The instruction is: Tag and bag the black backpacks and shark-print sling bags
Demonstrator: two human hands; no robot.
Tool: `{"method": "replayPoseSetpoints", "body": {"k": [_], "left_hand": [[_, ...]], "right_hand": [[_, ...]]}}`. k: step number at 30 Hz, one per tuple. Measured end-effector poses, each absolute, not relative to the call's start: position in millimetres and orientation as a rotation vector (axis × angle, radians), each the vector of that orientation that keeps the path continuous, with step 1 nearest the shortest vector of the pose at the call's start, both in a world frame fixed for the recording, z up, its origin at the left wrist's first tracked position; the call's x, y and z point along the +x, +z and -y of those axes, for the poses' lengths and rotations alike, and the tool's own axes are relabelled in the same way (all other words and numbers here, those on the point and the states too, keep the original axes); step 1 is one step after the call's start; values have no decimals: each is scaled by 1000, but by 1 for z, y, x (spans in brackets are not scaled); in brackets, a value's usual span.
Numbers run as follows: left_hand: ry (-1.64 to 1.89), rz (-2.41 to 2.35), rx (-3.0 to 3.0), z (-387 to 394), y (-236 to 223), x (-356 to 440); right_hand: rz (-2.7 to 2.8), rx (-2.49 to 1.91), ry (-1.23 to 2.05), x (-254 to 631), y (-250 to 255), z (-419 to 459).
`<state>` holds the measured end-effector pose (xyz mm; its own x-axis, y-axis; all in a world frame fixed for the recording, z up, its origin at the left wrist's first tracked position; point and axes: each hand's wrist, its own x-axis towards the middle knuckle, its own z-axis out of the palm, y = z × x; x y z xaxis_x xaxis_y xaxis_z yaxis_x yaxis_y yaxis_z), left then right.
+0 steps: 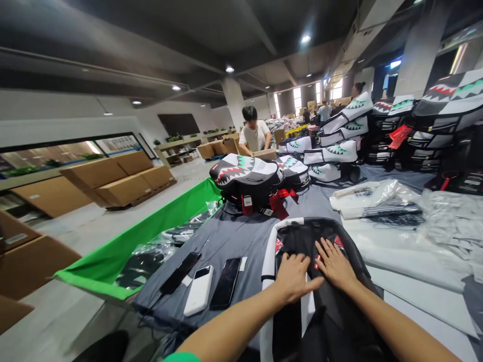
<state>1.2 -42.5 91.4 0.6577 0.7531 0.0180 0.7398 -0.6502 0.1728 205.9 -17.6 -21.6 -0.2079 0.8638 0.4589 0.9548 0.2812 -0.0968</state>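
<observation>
A black backpack with white trim [302, 236] lies back-side up on the grey-covered table [234, 236] right in front of me. My left hand [293, 276] rests on its back panel, knuckles bent and fingers curled down against the fabric. My right hand [334, 264] lies flat beside it, fingers stretched out and pressing on the same panel. Neither hand holds anything. A red tag [278, 245] peeks out at the backpack's left edge.
Two dark phones [226, 281] and a white power bank [199, 290] lie left of the backpack. A shark-print backpack [245, 176] sits ahead, with more stacked at the right [339, 136]. Plastic bags [381, 201] lie right. A green bin [124, 246] hangs left. A person [254, 133] works beyond.
</observation>
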Motion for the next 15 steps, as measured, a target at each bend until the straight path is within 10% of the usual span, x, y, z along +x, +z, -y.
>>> {"method": "replayPoseSetpoints", "body": {"k": [15], "left_hand": [[258, -1205, 2624, 9, 40, 10]], "right_hand": [[1669, -2044, 74, 362, 24, -32]]}}
